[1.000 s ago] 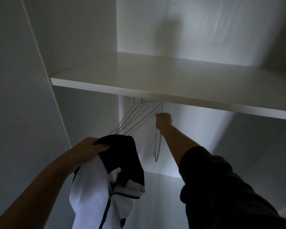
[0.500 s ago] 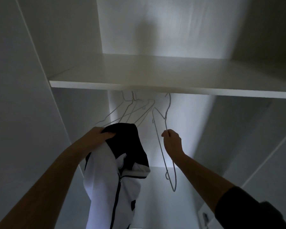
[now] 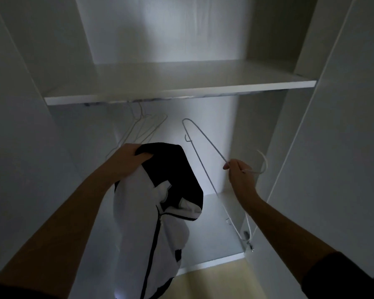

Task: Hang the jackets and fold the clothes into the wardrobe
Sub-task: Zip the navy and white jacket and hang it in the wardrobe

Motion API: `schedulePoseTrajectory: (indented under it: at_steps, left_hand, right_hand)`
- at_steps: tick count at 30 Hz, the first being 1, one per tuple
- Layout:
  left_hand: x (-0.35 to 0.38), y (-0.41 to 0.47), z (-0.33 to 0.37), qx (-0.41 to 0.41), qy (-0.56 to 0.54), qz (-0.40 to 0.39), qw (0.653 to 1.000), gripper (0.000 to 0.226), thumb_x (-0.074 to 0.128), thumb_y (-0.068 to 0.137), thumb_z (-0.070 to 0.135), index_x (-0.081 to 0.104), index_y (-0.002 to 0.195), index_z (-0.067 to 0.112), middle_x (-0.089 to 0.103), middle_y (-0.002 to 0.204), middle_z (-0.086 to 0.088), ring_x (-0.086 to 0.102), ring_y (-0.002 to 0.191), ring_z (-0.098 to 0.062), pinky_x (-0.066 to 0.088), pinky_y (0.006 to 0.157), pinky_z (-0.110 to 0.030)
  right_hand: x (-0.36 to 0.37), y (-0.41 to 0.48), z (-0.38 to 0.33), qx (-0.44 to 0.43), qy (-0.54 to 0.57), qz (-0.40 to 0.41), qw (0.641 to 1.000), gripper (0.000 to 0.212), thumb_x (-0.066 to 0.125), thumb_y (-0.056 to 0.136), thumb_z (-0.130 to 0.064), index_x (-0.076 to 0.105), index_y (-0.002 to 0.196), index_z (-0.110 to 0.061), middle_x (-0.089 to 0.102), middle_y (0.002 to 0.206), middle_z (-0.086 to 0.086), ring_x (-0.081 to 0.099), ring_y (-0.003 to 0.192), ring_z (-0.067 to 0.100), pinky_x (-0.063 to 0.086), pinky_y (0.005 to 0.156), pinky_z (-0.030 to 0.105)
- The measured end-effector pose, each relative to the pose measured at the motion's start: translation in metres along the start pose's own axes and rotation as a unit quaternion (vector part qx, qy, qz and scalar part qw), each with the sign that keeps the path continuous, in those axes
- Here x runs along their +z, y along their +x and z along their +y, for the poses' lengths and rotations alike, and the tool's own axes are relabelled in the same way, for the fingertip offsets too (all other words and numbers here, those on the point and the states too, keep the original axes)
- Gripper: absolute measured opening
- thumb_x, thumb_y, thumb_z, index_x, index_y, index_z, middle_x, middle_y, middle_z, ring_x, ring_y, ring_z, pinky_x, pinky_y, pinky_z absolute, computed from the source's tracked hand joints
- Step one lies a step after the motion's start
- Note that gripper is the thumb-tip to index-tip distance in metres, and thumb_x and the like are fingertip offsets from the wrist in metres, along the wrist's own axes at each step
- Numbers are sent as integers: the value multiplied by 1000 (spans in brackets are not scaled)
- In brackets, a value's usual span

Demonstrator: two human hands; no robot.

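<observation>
My left hand (image 3: pixel 129 158) grips a white jacket with a black hood and dark zip (image 3: pixel 158 216) by its top, so it hangs in front of the open wardrobe. My right hand (image 3: pixel 239 173) pinches a thin wire hanger (image 3: pixel 200 145) near its neck. That hanger is off the rail and tilted, its hook pointing right. Several more wire hangers (image 3: pixel 141 128) hang from the rail under the shelf, just above my left hand.
A white shelf (image 3: pixel 177 89) spans the wardrobe above the rail. The wardrobe's side walls stand close on both sides, and an open door (image 3: pixel 333 147) is at the right. The wardrobe floor (image 3: pixel 214 238) ends at a pale room floor below.
My right hand has lifted one wire hanger off the rail and drawn it down and to the right. The view has tipped downward; my left hand still holds the jacket.
</observation>
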State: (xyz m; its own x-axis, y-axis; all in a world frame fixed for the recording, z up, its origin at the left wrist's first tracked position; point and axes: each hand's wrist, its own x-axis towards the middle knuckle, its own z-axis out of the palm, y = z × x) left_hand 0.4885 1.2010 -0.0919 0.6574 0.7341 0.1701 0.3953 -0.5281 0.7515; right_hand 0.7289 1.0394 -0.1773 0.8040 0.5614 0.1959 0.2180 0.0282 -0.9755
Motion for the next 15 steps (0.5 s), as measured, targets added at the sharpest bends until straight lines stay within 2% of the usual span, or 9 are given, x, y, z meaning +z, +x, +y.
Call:
schedulePoseTrajectory:
  at_steps: [3, 6, 9, 12, 15]
  left_hand:
    - [4, -1, 5, 11, 16, 7, 1000, 22, 51, 97, 28, 67, 102, 13, 64, 93, -3, 58, 78, -6, 42, 64, -6]
    - [13, -1, 10, 9, 16, 7, 1000, 24, 49, 98, 31, 66, 102, 15, 63, 91, 1, 57, 79, -6, 41, 67, -11]
    - [26, -1, 17, 14, 22, 21, 999, 24, 48, 98, 31, 66, 94, 16, 59, 78, 11, 52, 71, 3, 38, 59, -8]
    - [35, -3, 26, 18, 14, 32, 999, 35, 47, 98, 34, 66, 86, 7, 59, 71, 5, 52, 63, -2, 38, 52, -4]
    - [39, -3, 42, 12, 13, 31, 999, 37, 44, 98, 38, 62, 83, 9, 60, 73, -3, 51, 62, -8, 37, 55, -15]
  right_hand:
    - [-31, -15, -5, 35, 156, -18, 987, 38, 41, 97, -12, 51, 61, -15, 33, 45, -4, 27, 37, 6, 21, 37, 14]
    - [-60, -30, -11, 52, 275, -47, 959, 41, 36, 101, -15, 43, 60, -15, 30, 44, -8, 23, 35, 5, 18, 35, 12]
    - [-90, -42, -7, 64, 264, -84, 959, 42, 34, 102, -19, 40, 61, -13, 27, 45, -7, 21, 35, 5, 13, 39, 16]
    - [-124, -49, -1, 87, 205, -127, 967, 42, 39, 99, -21, 38, 58, -12, 22, 46, -5, 18, 35, 5, 10, 41, 18]
    - [-156, -54, 2, 125, 147, -161, 968, 39, 42, 98, -23, 37, 61, -9, 19, 46, -4, 16, 36, 5, 8, 42, 18]
